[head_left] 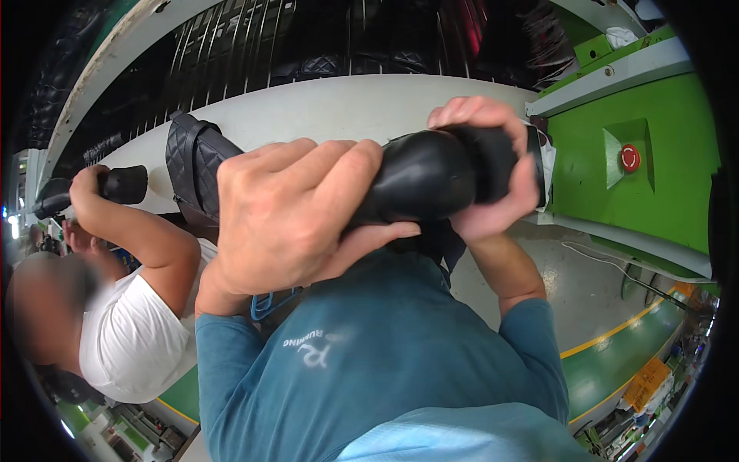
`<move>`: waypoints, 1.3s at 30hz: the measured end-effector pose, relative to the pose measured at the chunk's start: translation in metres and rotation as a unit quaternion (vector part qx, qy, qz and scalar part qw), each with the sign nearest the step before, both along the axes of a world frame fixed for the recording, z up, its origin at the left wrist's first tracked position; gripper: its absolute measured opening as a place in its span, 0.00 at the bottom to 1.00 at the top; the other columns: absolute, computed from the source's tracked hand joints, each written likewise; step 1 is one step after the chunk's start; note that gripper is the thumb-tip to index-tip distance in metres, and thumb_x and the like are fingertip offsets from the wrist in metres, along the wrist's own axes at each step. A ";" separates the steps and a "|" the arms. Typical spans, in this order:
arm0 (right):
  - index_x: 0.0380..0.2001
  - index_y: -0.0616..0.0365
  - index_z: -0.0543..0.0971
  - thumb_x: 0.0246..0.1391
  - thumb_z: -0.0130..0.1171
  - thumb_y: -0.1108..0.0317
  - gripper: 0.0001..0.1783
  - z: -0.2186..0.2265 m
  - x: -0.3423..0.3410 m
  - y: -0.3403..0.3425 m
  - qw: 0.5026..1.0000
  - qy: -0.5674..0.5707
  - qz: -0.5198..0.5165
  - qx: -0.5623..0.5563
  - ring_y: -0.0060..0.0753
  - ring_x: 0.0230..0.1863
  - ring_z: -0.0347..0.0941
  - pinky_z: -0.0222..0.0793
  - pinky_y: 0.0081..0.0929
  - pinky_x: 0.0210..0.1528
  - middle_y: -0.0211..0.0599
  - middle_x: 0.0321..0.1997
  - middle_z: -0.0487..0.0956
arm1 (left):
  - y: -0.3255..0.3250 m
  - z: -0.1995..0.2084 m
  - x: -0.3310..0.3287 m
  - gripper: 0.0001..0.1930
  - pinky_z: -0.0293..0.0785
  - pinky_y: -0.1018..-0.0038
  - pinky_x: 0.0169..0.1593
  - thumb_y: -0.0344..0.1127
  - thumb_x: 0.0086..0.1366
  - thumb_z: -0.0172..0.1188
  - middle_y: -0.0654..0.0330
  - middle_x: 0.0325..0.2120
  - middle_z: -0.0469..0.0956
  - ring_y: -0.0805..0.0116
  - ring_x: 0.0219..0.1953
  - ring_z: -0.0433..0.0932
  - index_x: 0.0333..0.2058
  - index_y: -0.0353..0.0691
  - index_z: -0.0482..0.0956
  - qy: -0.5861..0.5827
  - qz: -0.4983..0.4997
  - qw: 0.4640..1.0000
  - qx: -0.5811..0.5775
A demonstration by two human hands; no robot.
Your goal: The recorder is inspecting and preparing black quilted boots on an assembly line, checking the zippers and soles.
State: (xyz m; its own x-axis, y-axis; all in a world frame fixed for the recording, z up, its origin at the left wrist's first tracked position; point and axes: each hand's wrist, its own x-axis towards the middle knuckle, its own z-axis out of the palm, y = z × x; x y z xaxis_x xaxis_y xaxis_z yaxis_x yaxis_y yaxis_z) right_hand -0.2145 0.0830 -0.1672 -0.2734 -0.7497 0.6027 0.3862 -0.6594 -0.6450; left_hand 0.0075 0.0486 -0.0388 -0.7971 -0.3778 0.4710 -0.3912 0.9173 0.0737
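A thick black object (428, 179), smooth and rounded with a dark groove near its right end, is held up close in front of my chest. I cannot make out its exact kind. My left hand (289, 204) is closed around its left part, the thumb along the underside. Around the right end curl the fingers and thumb of my right hand (496, 169), slightly blurred. Behind my left hand, a black quilted bag-like piece (194, 158) with a strap lies on the white table (331, 108).
On my left a co-worker in a white shirt (135, 339) holds a similar black piece (123, 185). A green machine panel (589, 189) with a red button (630, 158) stands at the right. Beyond the table are metal rods (231, 42) and dark quilted pieces (323, 65).
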 end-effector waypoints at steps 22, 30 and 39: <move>0.49 0.64 0.78 0.73 0.47 0.36 0.35 -0.004 0.012 0.018 0.963 0.208 -0.146 -0.089 0.45 0.51 0.75 0.77 0.43 0.53 0.47 0.51 0.75 | 0.015 -0.038 0.021 0.33 0.74 0.75 0.26 0.57 0.53 0.80 0.56 0.36 0.89 0.70 0.22 0.77 0.45 0.32 0.88 0.109 0.000 0.994 -0.021; 0.53 0.67 0.77 0.73 0.46 0.43 0.33 -0.001 0.007 0.003 0.968 0.204 -0.145 -0.028 0.42 0.53 0.73 0.71 0.39 0.58 0.49 0.54 0.75 | -0.001 -0.022 0.015 0.31 0.75 0.71 0.27 0.58 0.50 0.82 0.58 0.30 0.87 0.64 0.21 0.80 0.41 0.37 0.87 0.075 0.017 0.997 0.012; 0.55 0.65 0.77 0.73 0.43 0.48 0.30 0.006 0.007 -0.020 0.971 0.190 -0.127 0.068 0.38 0.59 0.71 0.65 0.36 0.67 0.45 0.58 0.74 | -0.016 -0.018 0.007 0.31 0.78 0.66 0.29 0.62 0.49 0.83 0.58 0.24 0.84 0.57 0.25 0.86 0.40 0.41 0.87 0.103 0.079 0.987 0.097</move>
